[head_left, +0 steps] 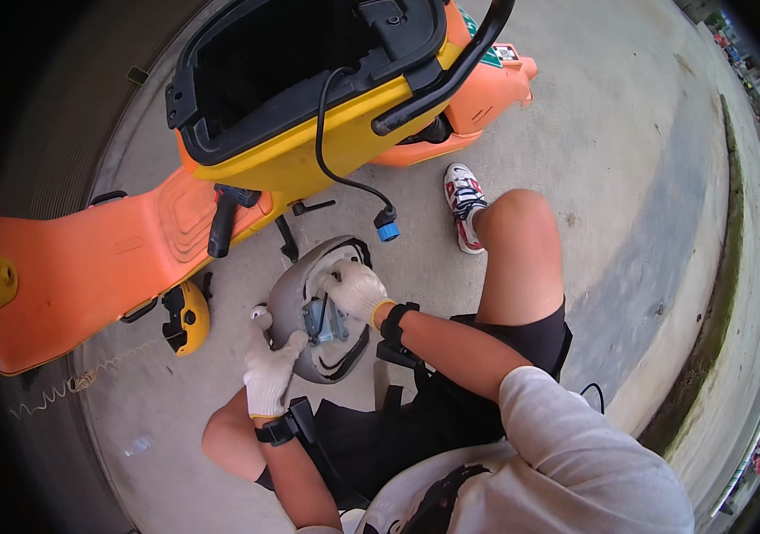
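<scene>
An upturned grey shell, resembling a scooter seat, has a pale inner face and a metal bracket with a thin dark rod on it. My left hand, in a white knit glove, grips the shell's lower-left edge. My right hand, also gloved, is curled over the inner face just above the bracket; what its fingertips hold is hidden. Beyond the shell, an orange and yellow scooter has its storage box open, with a black cable ending in a blue connector hanging down.
A black-and-red power tool rests on the scooter's footboard. A yellow helmet is beside the footboard, near a coiled pale cord. My bent knees frame the shell. Concrete ground extends to a mossy strip on the right.
</scene>
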`<state>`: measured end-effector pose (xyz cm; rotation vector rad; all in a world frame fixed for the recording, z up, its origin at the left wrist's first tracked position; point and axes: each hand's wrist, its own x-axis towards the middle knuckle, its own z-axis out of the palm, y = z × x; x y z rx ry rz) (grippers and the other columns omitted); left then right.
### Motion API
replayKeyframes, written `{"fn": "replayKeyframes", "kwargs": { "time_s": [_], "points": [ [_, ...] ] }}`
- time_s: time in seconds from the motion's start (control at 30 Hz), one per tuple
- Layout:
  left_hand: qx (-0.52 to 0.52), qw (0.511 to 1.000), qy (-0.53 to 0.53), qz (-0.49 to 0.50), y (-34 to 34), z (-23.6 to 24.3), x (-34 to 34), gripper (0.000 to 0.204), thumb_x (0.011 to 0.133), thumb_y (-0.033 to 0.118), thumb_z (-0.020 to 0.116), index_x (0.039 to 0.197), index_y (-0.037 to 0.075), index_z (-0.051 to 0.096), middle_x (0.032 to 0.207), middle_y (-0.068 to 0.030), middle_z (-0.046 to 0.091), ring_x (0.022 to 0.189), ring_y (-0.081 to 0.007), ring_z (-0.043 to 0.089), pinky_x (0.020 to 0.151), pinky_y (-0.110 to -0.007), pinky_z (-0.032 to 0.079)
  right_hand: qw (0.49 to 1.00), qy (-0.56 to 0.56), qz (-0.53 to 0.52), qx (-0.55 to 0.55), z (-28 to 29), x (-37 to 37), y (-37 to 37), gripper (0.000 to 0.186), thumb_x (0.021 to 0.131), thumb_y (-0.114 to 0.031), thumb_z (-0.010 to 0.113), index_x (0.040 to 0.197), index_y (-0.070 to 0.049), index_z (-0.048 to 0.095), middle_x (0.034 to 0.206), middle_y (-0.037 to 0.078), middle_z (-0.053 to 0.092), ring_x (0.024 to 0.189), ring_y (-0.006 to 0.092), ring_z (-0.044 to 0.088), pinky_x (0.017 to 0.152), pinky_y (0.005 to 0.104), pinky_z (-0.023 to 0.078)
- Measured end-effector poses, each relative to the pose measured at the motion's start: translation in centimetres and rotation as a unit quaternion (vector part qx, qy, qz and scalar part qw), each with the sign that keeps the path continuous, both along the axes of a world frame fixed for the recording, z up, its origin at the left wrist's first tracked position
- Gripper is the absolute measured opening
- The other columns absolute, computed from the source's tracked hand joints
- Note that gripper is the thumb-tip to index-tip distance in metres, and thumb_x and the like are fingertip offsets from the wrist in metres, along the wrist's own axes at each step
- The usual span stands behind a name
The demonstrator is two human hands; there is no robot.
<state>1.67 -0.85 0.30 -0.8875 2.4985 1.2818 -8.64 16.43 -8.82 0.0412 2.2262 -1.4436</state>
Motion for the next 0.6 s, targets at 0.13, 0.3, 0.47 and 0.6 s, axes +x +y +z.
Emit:
{"fn": "replayKeyframes", "kwargs": {
  "time_s": [0.13, 0.3, 0.47, 0.6],
  "points": [
    [0.012, 1.0, 0.007, -0.002, -0.3, -0.4, -0.3, 0.061, 0.078, 0.015, 0.083, 0.128, -0.004, 0.054, 0.119, -0.0222, 0.064, 0.108, -0.0299, 0.063, 0.092, -0.04, 0.052, 1.0, 0.018, -0.018, -0.01, -1.5, 0.1, -0.2, 0.034, 0.09, -0.033, 0.061, 0.105, -0.005, 0.073, 0.103, 0.021, 0.073, 0.1, 0.0388, 0.069, 0.09, 0.0459, 0.054],
    [-0.058, 0.998, -0.004, -0.023, -0.4, -0.2, -0.7, 0.062, 0.076, 0.013, 0.084, 0.128, -0.004, 0.054, 0.121, -0.0219, 0.063, 0.107, -0.0312, 0.064, 0.091, -0.04, 0.053, 0.999, 0.026, 0.009, -0.022, -1.4, -0.4, -0.2, 0.043, 0.092, -0.037, 0.063, 0.113, 0.0, 0.072, 0.098, 0.022, 0.072, 0.092, 0.0355, 0.071, 0.082, 0.0433, 0.056],
    [-0.016, 1.0, 0.02, -0.007, -0.2, 0.0, -0.4, 0.067, 0.075, 0.012, 0.084, 0.131, -0.006, 0.053, 0.126, -0.0227, 0.062, 0.111, -0.0315, 0.064, 0.091, -0.04, 0.054, 0.99, -0.079, 0.023, -0.114, -0.4, -0.6, 0.9, 0.046, 0.093, -0.041, 0.065, 0.116, -0.001, 0.07, 0.088, 0.013, 0.072, 0.074, 0.023, 0.069, 0.065, 0.0359, 0.057],
    [-0.012, 0.999, 0.051, -0.001, -0.2, 0.0, -0.2, 0.075, 0.076, 0.012, 0.083, 0.14, -0.007, 0.049, 0.131, -0.0225, 0.06, 0.116, -0.0321, 0.063, 0.094, -0.04, 0.054, 0.977, -0.137, 0.056, -0.153, 1.1, -0.8, 1.3, 0.047, 0.095, -0.043, 0.065, 0.116, -0.001, 0.07, 0.086, 0.008, 0.07, 0.07, 0.0175, 0.066, 0.063, 0.0325, 0.055]
  ]
}}
